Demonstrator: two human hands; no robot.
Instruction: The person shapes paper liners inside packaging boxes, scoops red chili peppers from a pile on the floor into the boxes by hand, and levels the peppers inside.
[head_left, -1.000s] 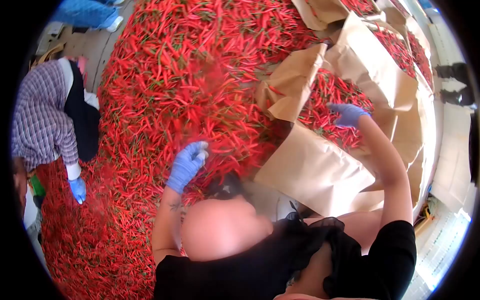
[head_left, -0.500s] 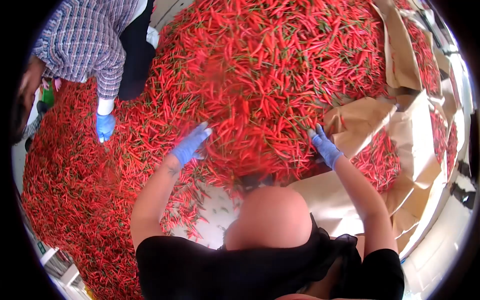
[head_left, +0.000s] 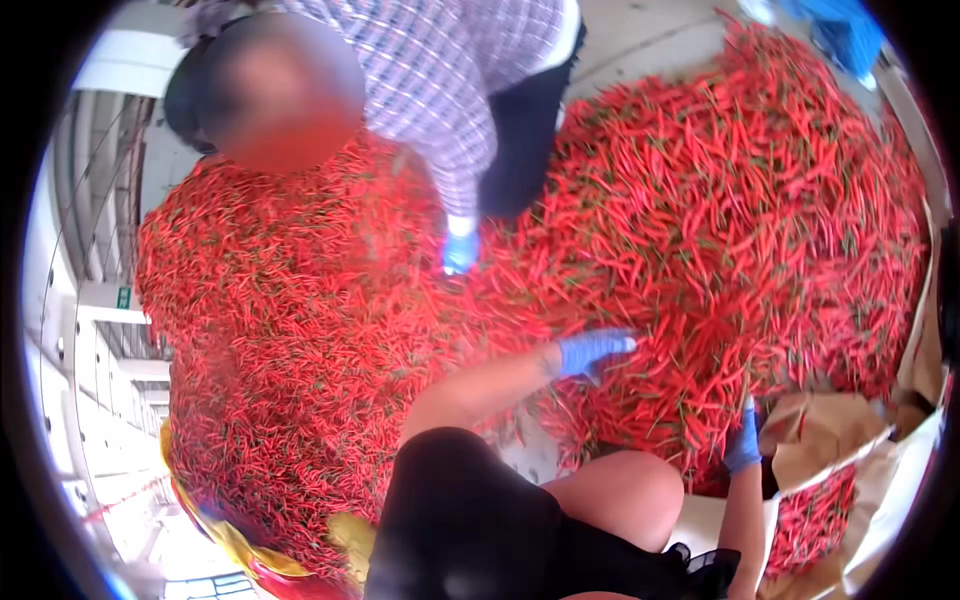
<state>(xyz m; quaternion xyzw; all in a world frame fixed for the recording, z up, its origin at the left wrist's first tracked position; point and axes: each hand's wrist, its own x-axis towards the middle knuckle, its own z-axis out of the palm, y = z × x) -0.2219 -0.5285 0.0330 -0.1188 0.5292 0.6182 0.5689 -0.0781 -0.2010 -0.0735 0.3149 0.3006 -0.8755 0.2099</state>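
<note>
A wide heap of red chili peppers (head_left: 740, 200) with green stems spreads in front of me. My left hand (head_left: 593, 352), in a blue glove, lies at the near side of the heap with its fingers stretched toward the right. To the right, my right hand (head_left: 743, 440), gloved too, points its straight fingers away from me along the heap's edge. Loose chili peppers (head_left: 680, 365) lie between the two hands, partly smeared by motion. Both hands look open, though peppers hide part of the right one.
Another person's blue-gloved hand (head_left: 460, 252) touches the peppers ahead of me, below a checked sleeve (head_left: 455, 150). Brown paper bags (head_left: 815, 430) with peppers stand at the right. Yellow sheeting (head_left: 245, 545) borders the left heap (head_left: 290, 400). Blue plastic (head_left: 845, 35) lies far right.
My view has swung left, so the scene has shifted rightward. My hands stay spread at the heap, the right one now lower in view. The other person's head has come into view.
</note>
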